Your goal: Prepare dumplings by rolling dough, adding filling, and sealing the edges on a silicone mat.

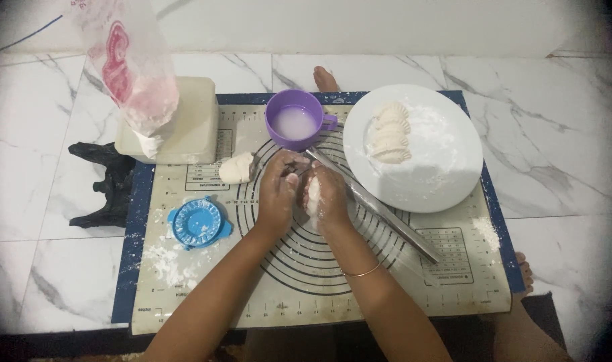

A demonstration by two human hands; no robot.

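Forearms, bare, are being extended over the mat point(306, 295), a thin bangle point(361, 272) being worn on the right wrist.

Right hand point(327, 194): fingers are being curled around a pale piece of dough point(313, 194), which is being held above the mat's centre rings.

Left hand point(277, 191): fingers are being bent inward against the same dough, pinching at its top edge; how tightly cannot be told.

Step in hand, as judged: the dough is being shaped or sealed between both hands. The next move would seem to call for an even pinch along the edge.

Rolling pin point(373, 204), metal: lying slantwise just beside the right hand.

Dough lump point(236, 168): lying beside the left hand.

Press point(199, 222), blue, round: lying on scattered flour.

Cup point(294, 121), purple, with cloudy water.

Plate point(447, 167), white, floured, with several folded dumplings point(390, 133).

Bag point(128, 64), leaning on a cream box point(195, 124).
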